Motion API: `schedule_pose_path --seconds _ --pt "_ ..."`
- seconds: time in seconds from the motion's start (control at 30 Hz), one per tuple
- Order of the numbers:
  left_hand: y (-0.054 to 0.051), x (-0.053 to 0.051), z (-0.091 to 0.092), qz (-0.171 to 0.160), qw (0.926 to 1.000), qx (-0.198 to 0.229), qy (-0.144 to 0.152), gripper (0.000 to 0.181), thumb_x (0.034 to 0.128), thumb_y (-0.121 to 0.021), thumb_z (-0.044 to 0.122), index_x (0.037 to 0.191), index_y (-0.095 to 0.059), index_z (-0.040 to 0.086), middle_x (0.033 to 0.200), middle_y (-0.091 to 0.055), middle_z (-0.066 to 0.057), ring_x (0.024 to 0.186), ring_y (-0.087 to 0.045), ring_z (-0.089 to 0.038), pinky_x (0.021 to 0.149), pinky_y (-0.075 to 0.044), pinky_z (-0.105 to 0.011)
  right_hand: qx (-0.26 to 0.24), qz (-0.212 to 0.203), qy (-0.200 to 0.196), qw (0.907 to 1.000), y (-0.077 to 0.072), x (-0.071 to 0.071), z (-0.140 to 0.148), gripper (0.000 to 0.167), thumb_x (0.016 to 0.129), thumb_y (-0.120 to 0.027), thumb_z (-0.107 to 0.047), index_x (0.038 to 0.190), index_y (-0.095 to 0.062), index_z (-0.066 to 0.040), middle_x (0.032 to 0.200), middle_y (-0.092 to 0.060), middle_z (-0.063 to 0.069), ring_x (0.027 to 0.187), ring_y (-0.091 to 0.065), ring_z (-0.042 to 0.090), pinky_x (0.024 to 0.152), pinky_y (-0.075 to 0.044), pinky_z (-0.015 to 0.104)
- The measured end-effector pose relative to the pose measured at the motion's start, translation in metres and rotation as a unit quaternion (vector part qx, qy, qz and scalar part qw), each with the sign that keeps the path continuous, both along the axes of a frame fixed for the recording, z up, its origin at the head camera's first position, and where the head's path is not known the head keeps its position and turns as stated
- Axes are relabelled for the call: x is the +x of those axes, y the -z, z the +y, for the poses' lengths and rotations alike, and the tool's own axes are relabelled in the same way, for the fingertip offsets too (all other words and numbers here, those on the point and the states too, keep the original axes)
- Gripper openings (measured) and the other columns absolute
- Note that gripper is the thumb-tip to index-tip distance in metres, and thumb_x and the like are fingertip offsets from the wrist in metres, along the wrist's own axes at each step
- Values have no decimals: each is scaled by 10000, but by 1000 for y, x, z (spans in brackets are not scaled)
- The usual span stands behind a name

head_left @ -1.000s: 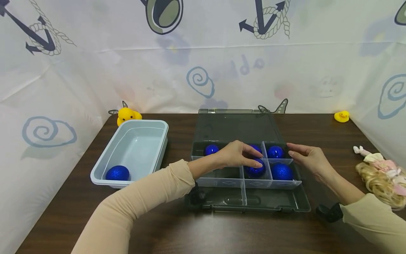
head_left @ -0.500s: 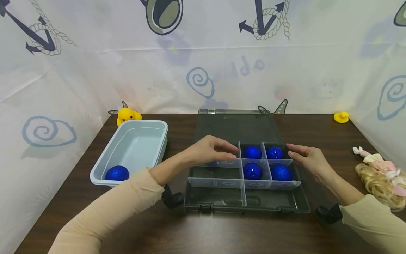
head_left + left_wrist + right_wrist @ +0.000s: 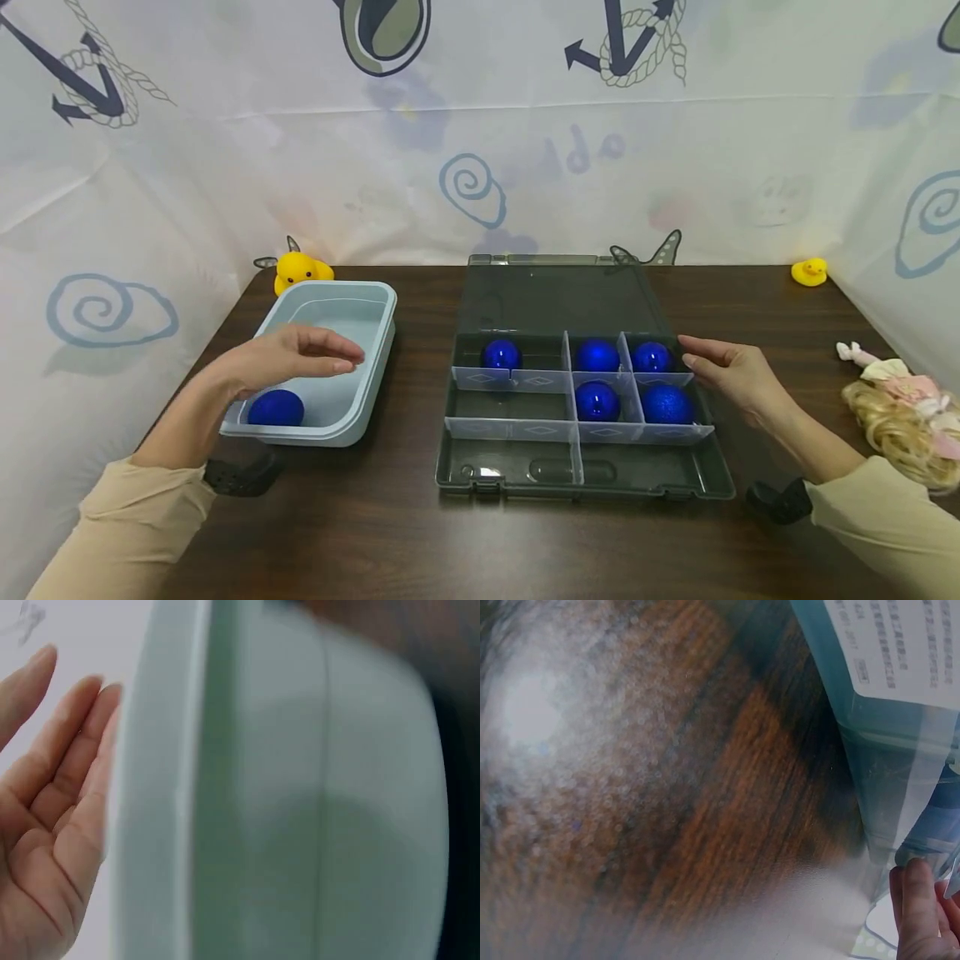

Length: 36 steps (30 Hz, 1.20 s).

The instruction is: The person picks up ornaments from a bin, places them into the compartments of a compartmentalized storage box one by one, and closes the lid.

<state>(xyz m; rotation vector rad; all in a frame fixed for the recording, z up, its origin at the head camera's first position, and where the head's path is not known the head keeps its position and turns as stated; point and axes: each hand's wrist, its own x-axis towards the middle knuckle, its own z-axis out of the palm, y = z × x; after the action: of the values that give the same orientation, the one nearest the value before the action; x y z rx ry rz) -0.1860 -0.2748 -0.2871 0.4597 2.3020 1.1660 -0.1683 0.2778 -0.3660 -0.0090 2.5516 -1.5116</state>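
Observation:
My left hand [image 3: 292,362], fingers loosely extended and empty, hovers over the light blue bin [image 3: 381,350], above and behind a blue ball [image 3: 276,408] lying inside. The left wrist view shows the open hand [image 3: 56,817] beside the bin's wall [image 3: 360,787]. A dark divided case [image 3: 555,472] stands with its lid back; several blue balls sit in separate compartments, including a shiny one [image 3: 597,402] and a textured one [image 3: 667,404]. My right hand [image 3: 742,383] rests its fingertips at the case's right edge; the right wrist view shows these fingers [image 3: 917,900] at the case wall.
A yellow duck [image 3: 300,271] stands behind the bin, and a smaller duck [image 3: 809,272] is at the back right. A blond doll [image 3: 903,421] lies at the right edge of the dark wooden table [image 3: 510,550]. Printed white cloth surrounds the back and sides.
My left hand has let go of the shiny ball in the case's middle row and moved left to above the bin. My right hand has stayed at the case edge.

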Motion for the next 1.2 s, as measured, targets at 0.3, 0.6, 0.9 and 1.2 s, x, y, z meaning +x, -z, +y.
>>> schedule_pose_path --seconds 0.3,0.6,0.9,1.2 --pt "6 7 -58 0 9980 -485 -394 435 897 -641 220 1247 -551 -21 1243 -594 -203 1078 -610 -126 872 -481 -197 -140 0 17 9999 -2 1 2 521 980 -502 -237 1404 -371 37 1423 -366 267 1015 -566 -83 867 -455 263" --pt "7 6 -60 -271 9989 -392 -18 461 885 -645 164 1284 -507 -20 1300 -525 -247 1182 -543 -253 891 -466 -204 -24 -36 1 10000 0 1 2 524 981 -501 -242 1407 -370 33 1424 -369 269 1123 -587 64 870 -454 269" --pt "12 4 -55 -794 9940 -755 31 518 866 -663 191 1309 -478 -3 1356 -483 -213 1281 -411 -415 1016 -367 -553 50 -19 -25 10000 0 0 1 517 984 -494 -235 1406 -370 36 1423 -371 268 1208 -541 198 873 -454 283" --pt "19 3 -52 -617 9899 -1251 255 508 859 -681 248 1279 -521 10 1300 -534 -186 1205 -477 -362 1004 -345 -599 22 -18 25 10000 -1 0 0 530 976 -509 -257 1401 -381 34 1416 -381 272 1108 -590 50 871 -459 284"
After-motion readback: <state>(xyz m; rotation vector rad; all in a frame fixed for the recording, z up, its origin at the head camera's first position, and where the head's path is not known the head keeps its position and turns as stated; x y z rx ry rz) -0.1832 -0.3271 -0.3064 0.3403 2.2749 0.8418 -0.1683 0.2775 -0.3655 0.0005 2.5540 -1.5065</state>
